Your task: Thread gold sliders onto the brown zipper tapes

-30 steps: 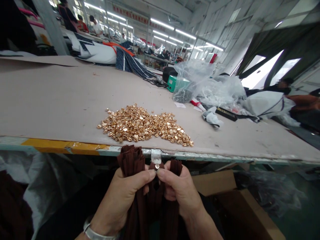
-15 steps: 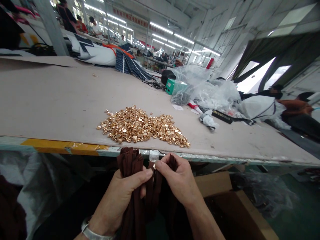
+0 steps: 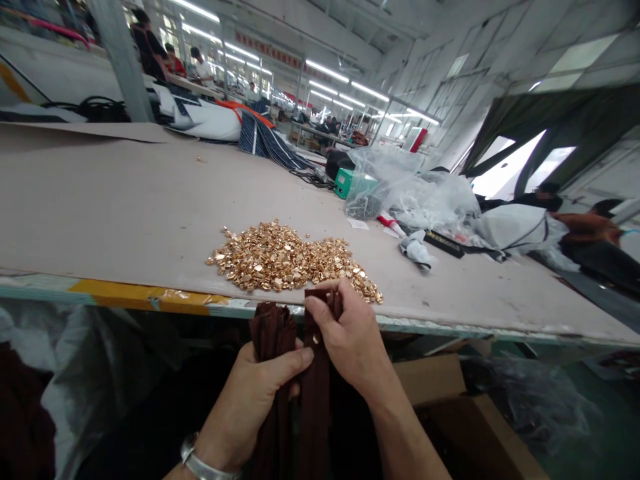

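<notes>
My left hand is closed around a bundle of dark brown fabric strips hanging below the table edge. My right hand is closed on one brown strip, its top end pulled up to the table edge, with a small gold piece showing on the strip near my thumb. A pile of shiny gold metal pieces lies on the table just beyond my hands. A silver watch is on my left wrist.
Clear plastic bags, a green box and a white cloth scrap lie at the table's right. A cardboard box stands below right. Striped fabric and other people are at the back; one person sits at the right.
My right hand has lifted one brown strip up to the table edge, away from the bundle. My left hand stays closed on the bundle. The view shifted slightly.
</notes>
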Motion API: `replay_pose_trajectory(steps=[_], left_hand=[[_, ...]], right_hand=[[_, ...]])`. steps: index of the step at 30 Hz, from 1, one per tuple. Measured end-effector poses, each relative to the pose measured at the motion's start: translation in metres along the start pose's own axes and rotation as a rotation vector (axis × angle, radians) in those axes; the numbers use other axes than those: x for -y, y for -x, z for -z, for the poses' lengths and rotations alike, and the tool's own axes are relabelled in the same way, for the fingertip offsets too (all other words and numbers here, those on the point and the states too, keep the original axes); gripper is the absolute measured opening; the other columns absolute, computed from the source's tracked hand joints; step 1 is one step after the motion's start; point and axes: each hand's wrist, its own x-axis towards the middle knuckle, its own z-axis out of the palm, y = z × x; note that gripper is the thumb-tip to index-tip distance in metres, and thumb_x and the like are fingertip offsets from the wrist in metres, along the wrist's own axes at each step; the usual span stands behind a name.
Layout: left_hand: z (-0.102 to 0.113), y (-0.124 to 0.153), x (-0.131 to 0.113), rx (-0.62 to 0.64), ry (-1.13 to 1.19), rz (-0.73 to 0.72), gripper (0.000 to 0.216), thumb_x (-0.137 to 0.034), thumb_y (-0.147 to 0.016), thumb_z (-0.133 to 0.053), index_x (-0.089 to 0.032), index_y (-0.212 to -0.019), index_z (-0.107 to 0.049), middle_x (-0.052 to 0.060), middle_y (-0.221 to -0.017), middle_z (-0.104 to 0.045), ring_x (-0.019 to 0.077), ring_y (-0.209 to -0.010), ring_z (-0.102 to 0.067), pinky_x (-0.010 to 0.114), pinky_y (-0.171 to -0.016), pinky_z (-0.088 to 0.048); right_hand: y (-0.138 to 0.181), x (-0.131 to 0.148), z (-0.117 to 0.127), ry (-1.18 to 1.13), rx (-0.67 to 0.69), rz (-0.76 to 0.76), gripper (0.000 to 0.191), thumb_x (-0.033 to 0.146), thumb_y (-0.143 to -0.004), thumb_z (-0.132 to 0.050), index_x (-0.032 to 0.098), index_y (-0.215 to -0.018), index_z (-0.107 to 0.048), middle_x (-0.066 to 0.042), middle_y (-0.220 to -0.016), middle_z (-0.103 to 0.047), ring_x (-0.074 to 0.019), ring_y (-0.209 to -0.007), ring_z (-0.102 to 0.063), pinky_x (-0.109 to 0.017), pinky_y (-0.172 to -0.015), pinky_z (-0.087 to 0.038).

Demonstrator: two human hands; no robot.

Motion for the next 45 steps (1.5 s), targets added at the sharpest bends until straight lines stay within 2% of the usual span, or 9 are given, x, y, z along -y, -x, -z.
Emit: replay_pose_trajectory(steps=[5,10,13,17,20,29,34,39,45], left_hand=[[0.003,0.005,0.004,0.138,-0.165,-0.097,0.015,-0.027,-0.063,-0.075,-0.014,-0.062,-0.066,-0.003,-0.049,-0.052,0.0104,-0.048,-0.044,0.021,-0.047,-0.036],[0.002,0.009,0.014,0.181,-0.093,-0.043,0.018,-0.029,-0.060,-0.074,-0.015,-0.063,-0.065,-0.003,-0.046,-0.050,0.0103,-0.044,-0.042,0.022,-0.044,-0.033],[0.002,0.009,0.016,0.142,-0.095,-0.004,0.023,-0.035,-0.058,-0.073,-0.015,-0.060,-0.062,-0.002,-0.043,-0.053,0.0101,-0.040,-0.043,0.022,-0.044,-0.032],[0.004,0.008,0.012,0.114,-0.128,0.022,0.027,-0.040,-0.060,-0.073,-0.015,-0.060,-0.063,-0.002,-0.039,-0.052,0.0097,-0.039,-0.042,0.021,-0.044,-0.030],[0.004,0.008,0.010,0.092,-0.120,0.048,0.027,-0.040,-0.059,-0.073,-0.015,-0.059,-0.063,-0.002,-0.037,-0.051,0.0097,-0.037,-0.041,0.021,-0.043,-0.030],[0.007,0.010,0.008,0.107,-0.022,0.105,0.023,-0.036,-0.061,-0.074,-0.015,-0.061,-0.065,-0.002,-0.038,-0.052,0.0094,-0.039,-0.043,0.020,-0.044,-0.029],[0.007,0.014,0.007,0.137,0.017,0.053,0.017,-0.032,-0.065,-0.072,-0.016,-0.063,-0.065,-0.003,-0.043,-0.052,0.0087,-0.042,-0.043,0.020,-0.045,-0.030],[0.005,0.013,0.016,0.190,0.113,0.132,0.023,-0.037,-0.070,-0.069,-0.014,-0.068,-0.067,-0.003,-0.044,-0.050,0.0078,-0.042,-0.041,0.020,-0.045,-0.031],[-0.001,0.011,0.025,0.201,0.259,0.210,0.024,-0.036,-0.067,-0.074,-0.014,-0.063,-0.065,-0.002,-0.043,-0.051,0.0078,-0.042,-0.044,0.020,-0.047,-0.035]], right_hand=[[0.018,-0.001,0.006,-0.201,0.230,-0.083,0.023,0.030,-0.090,-0.051,0.018,-0.071,-0.055,0.004,-0.060,-0.053,-0.0111,-0.057,-0.046,-0.023,-0.055,-0.035],[0.029,-0.004,0.017,-0.388,0.272,-0.189,0.030,0.030,-0.075,-0.069,0.019,-0.060,-0.046,0.007,-0.054,-0.046,-0.0089,-0.052,-0.040,-0.021,-0.050,-0.032],[0.022,-0.012,0.025,-0.157,0.095,-0.200,0.025,0.032,-0.075,-0.069,0.019,-0.062,-0.052,0.008,-0.051,-0.040,-0.0095,-0.049,-0.036,-0.022,-0.048,-0.029],[0.003,-0.023,0.028,0.369,-0.156,-0.063,0.014,0.031,-0.085,-0.059,0.018,-0.081,-0.065,0.000,-0.067,-0.058,-0.0159,-0.063,-0.052,-0.027,-0.061,-0.037],[-0.009,-0.026,0.025,0.617,-0.135,-0.044,0.013,0.030,-0.086,-0.059,0.019,-0.081,-0.063,-0.006,-0.084,-0.065,-0.0205,-0.075,-0.059,-0.030,-0.068,-0.038],[-0.016,-0.025,0.020,0.861,-0.077,0.020,0.012,0.027,-0.087,-0.057,0.017,-0.080,-0.057,-0.008,-0.079,-0.068,-0.0236,-0.071,-0.063,-0.031,-0.060,-0.037],[-0.001,-0.031,0.022,0.451,-0.175,0.012,0.009,0.027,-0.084,-0.058,0.019,-0.084,-0.057,-0.003,-0.072,-0.065,-0.0183,-0.064,-0.062,-0.027,-0.060,-0.043],[0.041,-0.018,0.018,-0.189,-0.003,-0.159,0.015,0.030,-0.083,-0.061,0.019,-0.092,-0.058,0.001,-0.068,-0.064,-0.0123,-0.059,-0.059,-0.021,-0.056,-0.047],[0.072,-0.008,0.006,-0.364,0.116,-0.146,0.015,0.030,-0.088,-0.056,0.017,-0.086,-0.064,-0.002,-0.071,-0.066,-0.0144,-0.064,-0.063,-0.021,-0.057,-0.049]])
